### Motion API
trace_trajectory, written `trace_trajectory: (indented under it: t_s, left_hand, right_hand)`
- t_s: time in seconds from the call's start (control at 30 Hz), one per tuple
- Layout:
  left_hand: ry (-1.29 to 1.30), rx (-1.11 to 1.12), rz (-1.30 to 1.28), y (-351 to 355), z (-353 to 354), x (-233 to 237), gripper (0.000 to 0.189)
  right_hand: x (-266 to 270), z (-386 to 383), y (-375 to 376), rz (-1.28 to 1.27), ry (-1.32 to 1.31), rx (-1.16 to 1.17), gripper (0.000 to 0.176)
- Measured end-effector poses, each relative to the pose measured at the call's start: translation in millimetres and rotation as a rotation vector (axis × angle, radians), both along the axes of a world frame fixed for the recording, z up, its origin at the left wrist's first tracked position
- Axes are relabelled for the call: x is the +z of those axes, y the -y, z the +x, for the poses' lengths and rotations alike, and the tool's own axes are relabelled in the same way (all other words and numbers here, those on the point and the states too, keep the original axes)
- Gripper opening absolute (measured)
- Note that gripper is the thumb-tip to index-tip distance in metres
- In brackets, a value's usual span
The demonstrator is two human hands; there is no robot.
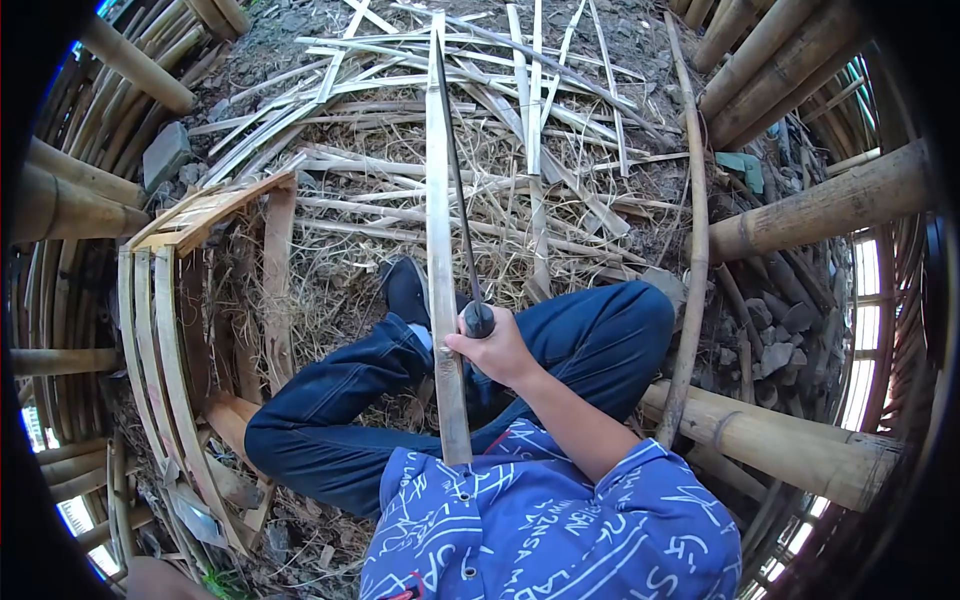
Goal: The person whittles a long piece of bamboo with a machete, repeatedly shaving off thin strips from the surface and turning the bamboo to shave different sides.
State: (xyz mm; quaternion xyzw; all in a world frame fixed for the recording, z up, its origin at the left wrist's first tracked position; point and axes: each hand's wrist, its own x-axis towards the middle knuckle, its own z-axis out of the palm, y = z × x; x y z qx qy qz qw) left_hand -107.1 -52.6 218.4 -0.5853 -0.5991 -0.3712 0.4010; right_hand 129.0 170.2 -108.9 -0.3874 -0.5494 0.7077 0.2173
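My right hand (498,350) is closed around the dark handle (479,319) of a long knife. Its thin dark blade (460,190) points away from me, beside a long pale bamboo strip (438,220). The thumb of the same hand lies against this strip, whose near end reaches my blue printed shirt (540,520). My left hand does not show. A rounded brown shape (165,580) at the bottom left edge is too cut off to name.
Several split bamboo strips (390,90) lie criss-crossed on the littered ground ahead. A slatted wooden crate (155,320) stands left of my bent legs (600,335). Thick bamboo poles (790,440) and a long thin pole (696,230) are on the right, near broken stones (775,355).
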Motion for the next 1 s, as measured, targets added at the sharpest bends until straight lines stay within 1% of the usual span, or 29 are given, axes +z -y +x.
trace_trajectory:
  t_s: [0.07,0.1,0.13,0.2,0.33,0.4,0.47,0.5,0.6,0.63,0.67,0.77,0.8,0.83,0.87,0.9,0.93,0.97,1.0]
  left_hand:
    - [-0.022,0.024,0.001,2.2,-1.2,1.7,0.054]
    - [-0.032,0.025,-0.001,3.0,-0.9,2.8,0.054]
    - [-0.028,0.023,-0.003,1.3,-2.5,1.0,0.053]
    - [-0.021,0.031,-0.009,0.0,-5.8,0.6,0.053]
    - [-0.043,0.041,-0.015,-0.6,-6.0,1.7,0.053]
    - [-0.043,0.051,-0.015,-0.8,-7.2,1.8,0.053]
    - [-0.054,0.052,-0.008,0.3,-6.2,1.4,0.052]
    - [-0.052,0.053,-0.005,1.0,-6.4,1.9,0.052]
    - [-0.046,0.056,-0.001,1.2,-8.3,2.9,0.052]
    - [-0.050,0.054,0.010,1.1,-8.7,6.2,0.052]
    - [-0.046,0.036,0.007,0.6,-9.9,8.5,0.052]
    - [0.012,-0.026,0.048,-4.4,-4.1,-2.3,0.052]
    - [0.060,-0.045,0.069,-9.0,-2.5,-11.8,0.052]
    - [0.152,-0.071,0.080,-15.1,-1.2,-28.0,0.051]
    - [0.326,-0.088,0.044,-22.7,-1.9,-45.0,0.051]
    - [0.651,-0.131,-0.079,-29.8,6.1,-81.5,0.051]
    - [1.043,-0.187,-0.287,-40.4,18.3,-118.8,0.051]
    - [1.415,-0.264,-0.574,-52.2,30.0,-150.0,0.051]
    - [1.558,-0.368,-0.852,-65.8,38.3,-176.8,0.063]
  right_hand:
    - [2.9,-1.2,0.2,0.100,-0.018,-0.024,0.027]
    - [6.3,-2.5,-0.9,0.043,-0.028,-0.024,0.028]
    - [6.9,0.1,-5.5,0.042,-0.025,-0.034,0.028]
    - [5.4,3.5,-5.8,0.111,0.082,0.001,0.028]
    - [6.1,-0.7,-8.9,0.162,0.101,-0.005,0.025]
    - [0.8,-1.2,-4.6,0.144,0.094,0.001,0.024]
    - [-0.4,-8.5,-3.5,0.058,0.046,-0.028,0.023]
    - [1.9,-10.3,-3.3,0.095,0.034,-0.036,0.017]
    - [-2.9,-10.3,-2.6,0.116,0.070,0.020,0.017]
    - [-0.1,-13.7,-0.5,0.092,0.004,-0.033,0.017]
    - [2.6,-14.1,1.0,0.100,0.031,-0.027,0.017]
    - [6.4,-22.0,5.5,-0.045,-0.001,-0.047,0.019]
    - [13.4,-23.2,5.5,-0.052,-0.020,-0.039,0.019]
    - [17.9,-24.3,5.2,-0.026,-0.032,-0.040,0.020]
    - [22.2,-25.3,6.0,0.002,-0.044,-0.047,0.020]
    - [29.8,-26.7,7.0,0.006,-0.061,-0.056,0.020]
    - [38.7,-27.1,6.8,0.061,-0.052,-0.054,0.019]
    - [45.1,-27.1,4.7,0.124,-0.039,-0.048,0.019]
    - [47.8,-28.4,3.3,0.153,-0.050,-0.055,0.019]
